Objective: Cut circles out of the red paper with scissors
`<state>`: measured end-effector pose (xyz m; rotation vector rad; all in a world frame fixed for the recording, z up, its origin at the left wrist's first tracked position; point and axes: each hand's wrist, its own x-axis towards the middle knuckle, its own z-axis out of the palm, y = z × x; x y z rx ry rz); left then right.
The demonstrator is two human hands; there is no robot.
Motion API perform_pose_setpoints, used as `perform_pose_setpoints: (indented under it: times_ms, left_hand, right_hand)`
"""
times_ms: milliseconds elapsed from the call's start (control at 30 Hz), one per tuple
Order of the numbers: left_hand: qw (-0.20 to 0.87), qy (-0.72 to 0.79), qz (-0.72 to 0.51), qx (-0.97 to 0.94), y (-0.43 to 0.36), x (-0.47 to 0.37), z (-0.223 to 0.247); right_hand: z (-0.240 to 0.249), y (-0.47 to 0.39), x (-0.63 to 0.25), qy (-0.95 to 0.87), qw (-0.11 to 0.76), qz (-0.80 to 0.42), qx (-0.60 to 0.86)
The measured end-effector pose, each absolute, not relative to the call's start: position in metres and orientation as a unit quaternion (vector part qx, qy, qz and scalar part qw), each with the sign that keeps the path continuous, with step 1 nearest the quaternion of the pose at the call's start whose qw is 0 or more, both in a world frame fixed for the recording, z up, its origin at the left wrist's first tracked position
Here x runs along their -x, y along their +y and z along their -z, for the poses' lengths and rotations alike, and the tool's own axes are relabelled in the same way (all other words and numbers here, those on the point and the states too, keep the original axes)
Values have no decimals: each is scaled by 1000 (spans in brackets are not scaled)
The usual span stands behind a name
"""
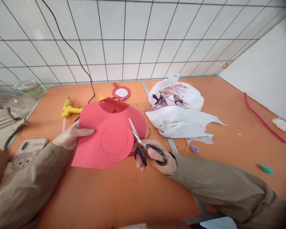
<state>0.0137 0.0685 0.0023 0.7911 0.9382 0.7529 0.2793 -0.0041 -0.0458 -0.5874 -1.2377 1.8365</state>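
My left hand (70, 135) grips the left edge of a sheet of red paper (89, 151), thumb on top and fingers behind. Two rings, one inside the other, are drawn on the sheet, and its upper edge has a curved cut-out. In my right hand (160, 156) is a pair of scissors (139, 140) with black handles. The blades are parted and lie at the right side of the drawn outer circle, where the paper is cut along the curve. Part of the red paper curls behind the blades.
A yellow glue gun (70, 108) lies at left, near a phone (26, 152). Behind the paper sits a red ring with a white centre (121, 92). A white plastic bag (190, 95) and white cloth (181, 122) lie right; farther right is a pink pipe cleaner (262, 117).
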Motion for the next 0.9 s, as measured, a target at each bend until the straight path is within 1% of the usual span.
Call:
perform_pose_setpoints:
  times_ms: [267, 900]
  left_hand:
    - [761, 413, -345, -362, 69, -10, 1]
    - [755, 416, -343, -373, 69, -6, 8]
  right_hand:
    - [40, -4, -279, -496, 408, -727, 243]
    - [46, -5, -280, -463, 399, -760, 220]
